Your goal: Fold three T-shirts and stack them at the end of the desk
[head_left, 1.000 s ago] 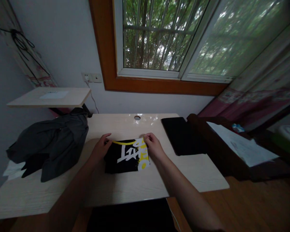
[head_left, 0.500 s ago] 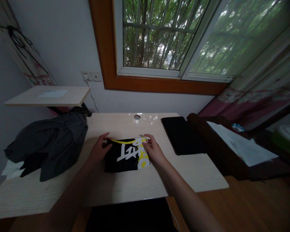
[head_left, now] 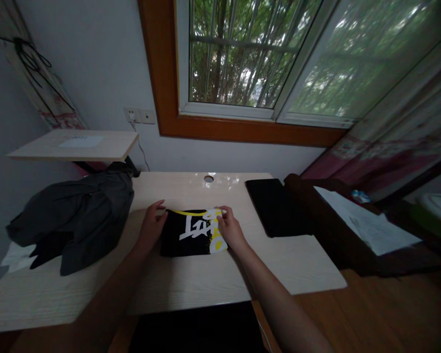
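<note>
Folded black cloth (head_left: 187,245) lay below frame centre, left hand (head_left: 152,225) at one edge, right hand (head_left: 231,228) at the other, grip too dim to tell

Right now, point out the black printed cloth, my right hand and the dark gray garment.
Black printed cloth (head_left: 193,234): head view, middle of its upper face.
Right hand (head_left: 232,231): head view, its back.
Dark gray garment (head_left: 90,208): head view, its middle.

Printed garment (head_left: 194,234): matt cloth is being displayed. Surface (head_left: 194,282): smooth wood grain is being displayed, faintly glossy.
</note>
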A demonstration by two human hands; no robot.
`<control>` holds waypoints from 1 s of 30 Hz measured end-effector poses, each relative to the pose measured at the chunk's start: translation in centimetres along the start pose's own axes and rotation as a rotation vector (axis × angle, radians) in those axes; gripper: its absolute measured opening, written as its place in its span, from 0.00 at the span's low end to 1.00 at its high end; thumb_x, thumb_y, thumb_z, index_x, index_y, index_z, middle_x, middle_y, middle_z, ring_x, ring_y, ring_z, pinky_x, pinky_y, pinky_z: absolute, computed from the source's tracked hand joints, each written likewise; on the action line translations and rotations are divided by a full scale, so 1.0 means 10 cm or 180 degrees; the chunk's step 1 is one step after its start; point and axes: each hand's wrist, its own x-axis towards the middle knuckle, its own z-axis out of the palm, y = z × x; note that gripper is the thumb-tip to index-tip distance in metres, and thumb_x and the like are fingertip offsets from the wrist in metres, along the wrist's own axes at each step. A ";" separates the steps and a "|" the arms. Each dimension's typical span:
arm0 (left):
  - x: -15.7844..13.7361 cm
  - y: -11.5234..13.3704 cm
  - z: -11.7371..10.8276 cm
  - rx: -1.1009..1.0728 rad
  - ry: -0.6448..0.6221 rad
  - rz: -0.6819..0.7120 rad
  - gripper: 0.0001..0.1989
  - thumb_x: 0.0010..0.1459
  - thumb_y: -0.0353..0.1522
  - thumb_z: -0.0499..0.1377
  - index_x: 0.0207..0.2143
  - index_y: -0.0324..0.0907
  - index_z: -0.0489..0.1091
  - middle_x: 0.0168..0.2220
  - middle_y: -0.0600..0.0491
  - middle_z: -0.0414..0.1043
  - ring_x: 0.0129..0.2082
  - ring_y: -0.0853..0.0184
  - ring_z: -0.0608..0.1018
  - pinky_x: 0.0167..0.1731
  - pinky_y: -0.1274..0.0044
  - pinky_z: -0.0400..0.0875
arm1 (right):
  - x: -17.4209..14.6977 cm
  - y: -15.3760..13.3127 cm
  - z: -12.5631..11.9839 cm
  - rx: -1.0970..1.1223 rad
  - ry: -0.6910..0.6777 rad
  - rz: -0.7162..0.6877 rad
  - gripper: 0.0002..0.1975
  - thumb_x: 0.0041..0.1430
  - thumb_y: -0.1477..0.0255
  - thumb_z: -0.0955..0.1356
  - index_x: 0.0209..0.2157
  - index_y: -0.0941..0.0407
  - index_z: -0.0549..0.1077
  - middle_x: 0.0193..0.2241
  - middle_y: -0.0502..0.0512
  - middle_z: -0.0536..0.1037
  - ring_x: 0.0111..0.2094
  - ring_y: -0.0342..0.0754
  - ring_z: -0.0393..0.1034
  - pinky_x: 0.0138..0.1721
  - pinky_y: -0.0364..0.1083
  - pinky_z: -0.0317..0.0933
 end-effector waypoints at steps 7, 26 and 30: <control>-0.07 -0.01 -0.07 0.0034 -0.0583 0.0092 0.33 0.54 0.36 0.66 0.62 0.46 0.63 0.58 0.46 0.65 0.51 0.60 0.75 0.50 0.66 0.74 | 0.00 0.07 0.01 0.0133 0.0015 -0.0072 0.18 0.66 0.63 0.60 0.54 0.52 0.65 0.37 0.53 0.78 0.35 0.49 0.75 0.34 0.45 0.66; -0.10 0.16 0.06 0.1450 0.0137 0.0938 0.18 0.60 0.30 0.56 0.53 0.43 0.72 0.58 0.42 0.63 0.58 0.52 0.70 0.61 0.58 0.65 | -0.03 -0.14 -0.04 -0.0829 0.0405 -0.0231 0.17 0.64 0.71 0.62 0.53 0.56 0.69 0.45 0.62 0.75 0.43 0.53 0.74 0.46 0.50 0.68; -0.21 0.43 0.12 0.1974 -0.0547 0.1676 0.20 0.64 0.29 0.51 0.56 0.45 0.72 0.59 0.45 0.70 0.65 0.52 0.65 0.68 0.54 0.51 | -0.13 -0.33 -0.02 -0.1385 0.0593 -0.0822 0.20 0.66 0.74 0.60 0.57 0.59 0.70 0.53 0.67 0.72 0.54 0.57 0.68 0.59 0.55 0.62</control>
